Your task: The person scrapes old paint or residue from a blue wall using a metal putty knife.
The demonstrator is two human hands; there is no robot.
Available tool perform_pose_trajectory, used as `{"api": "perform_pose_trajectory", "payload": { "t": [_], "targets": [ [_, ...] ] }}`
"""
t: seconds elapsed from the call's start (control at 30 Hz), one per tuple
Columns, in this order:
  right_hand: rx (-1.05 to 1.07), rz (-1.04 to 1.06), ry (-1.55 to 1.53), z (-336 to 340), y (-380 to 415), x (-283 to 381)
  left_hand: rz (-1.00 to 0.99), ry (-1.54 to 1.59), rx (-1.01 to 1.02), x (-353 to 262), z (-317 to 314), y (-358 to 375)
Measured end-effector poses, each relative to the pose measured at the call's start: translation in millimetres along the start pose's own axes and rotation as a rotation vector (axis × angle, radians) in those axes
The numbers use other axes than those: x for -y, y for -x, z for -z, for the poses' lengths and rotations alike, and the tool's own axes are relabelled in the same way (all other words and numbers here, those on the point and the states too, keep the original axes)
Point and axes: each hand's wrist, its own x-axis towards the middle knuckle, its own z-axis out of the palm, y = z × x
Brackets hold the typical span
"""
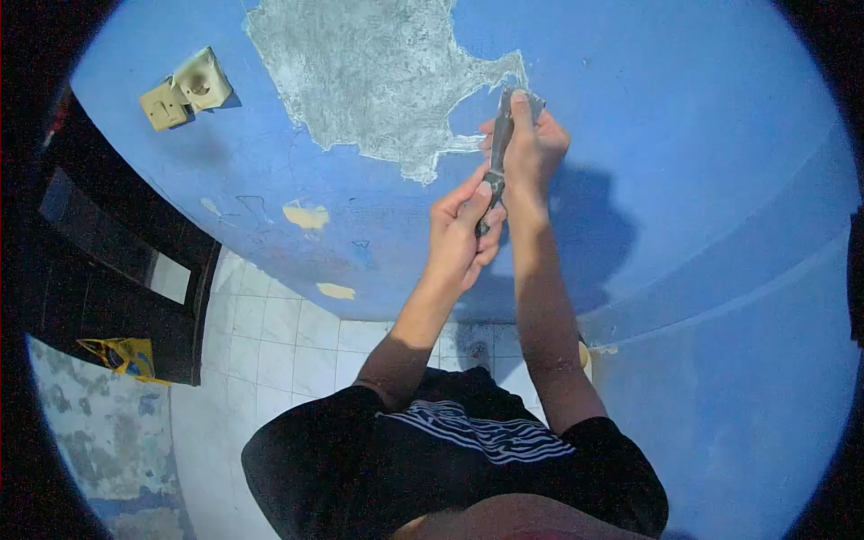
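Note:
A putty knife with a dark handle and a metal blade is held up against the blue wall. My left hand wraps round the lower end of its handle. Higher up, my right hand grips the tool near the blade, its thumb pressed on the blade's face. The blade's edge is at the right border of a bare grey patch, where the paint is gone and the outline is ragged and whitish. Fingers of my right hand are partly hidden behind the tool.
On the wall at left are a light switch and a socket. Small cream patches mark the lower wall. A dark door, a yellow bag and white floor tiles lie lower left. Another blue wall stands right.

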Motion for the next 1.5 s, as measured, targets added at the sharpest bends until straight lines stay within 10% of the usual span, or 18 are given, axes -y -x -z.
{"api": "perform_pose_trajectory", "payload": {
  "t": [1.5],
  "targets": [
    [0.042,-0.06,-0.051,-10,1,-14,-0.12,-0.187,-0.112,4,4,6]
  ]
}}
